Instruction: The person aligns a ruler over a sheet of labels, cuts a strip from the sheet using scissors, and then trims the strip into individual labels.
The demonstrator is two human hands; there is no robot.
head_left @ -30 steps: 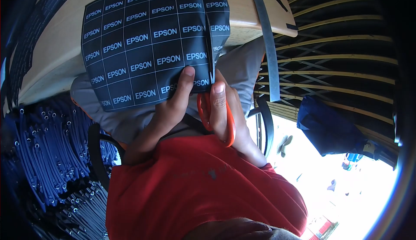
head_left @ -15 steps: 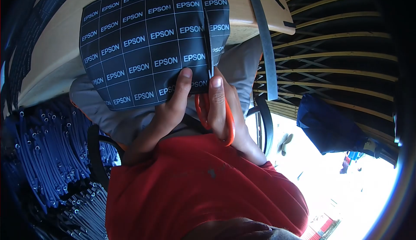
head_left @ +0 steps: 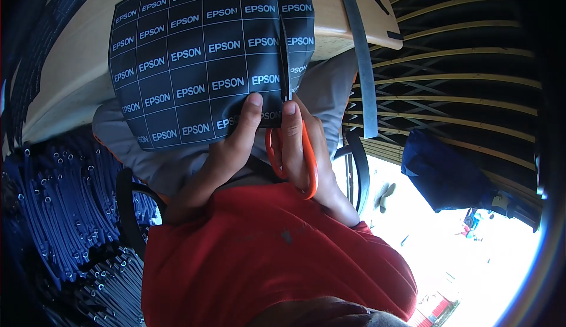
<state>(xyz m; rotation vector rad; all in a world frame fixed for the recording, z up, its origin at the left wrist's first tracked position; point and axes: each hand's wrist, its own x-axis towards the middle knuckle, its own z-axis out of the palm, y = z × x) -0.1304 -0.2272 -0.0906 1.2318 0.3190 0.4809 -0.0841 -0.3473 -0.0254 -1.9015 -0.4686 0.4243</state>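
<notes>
Left hand (head_left: 239, 129) grips the near edge of 1 printed black sheet (head_left: 194, 61), partly over the worktop's (head_left: 76, 61) near edge; right hand (head_left: 298, 144) holds orange-handled scissors (head_left: 312, 168) at the sheet.

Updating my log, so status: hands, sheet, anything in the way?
Left hand holding printed sheet by near edge. Right hand on scissors, upper blade over sheet. Left thumb close, left of blade.
</notes>
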